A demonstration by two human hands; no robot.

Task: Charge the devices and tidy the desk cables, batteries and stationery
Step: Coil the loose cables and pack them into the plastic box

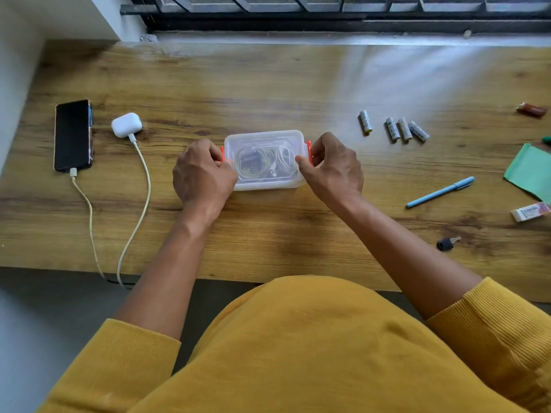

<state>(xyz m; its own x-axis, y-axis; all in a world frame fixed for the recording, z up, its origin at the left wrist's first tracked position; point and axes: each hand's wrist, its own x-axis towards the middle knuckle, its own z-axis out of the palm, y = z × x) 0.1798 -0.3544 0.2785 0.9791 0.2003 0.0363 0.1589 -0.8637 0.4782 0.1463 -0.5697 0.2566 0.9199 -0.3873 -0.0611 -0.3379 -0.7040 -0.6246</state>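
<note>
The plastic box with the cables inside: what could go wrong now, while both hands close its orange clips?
1. A coiled cable inside the clear box might get pinched under the lid if a loop sits high.
2. The left hand and right hand press from both ends; the light box could slide on the desk.
3. The left elbow is near the earbud case's charging cable and may tug it out.

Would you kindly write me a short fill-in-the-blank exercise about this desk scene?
1. Both hands, left and right, grip the orange ____ of the clear plastic lidded box.
2. ____ white cylindrical batteries lie loose on the wooden desk.
3. The black phone and white earbud case each have a ____ plugged in.

Missing words: clips; Four; cable
</note>
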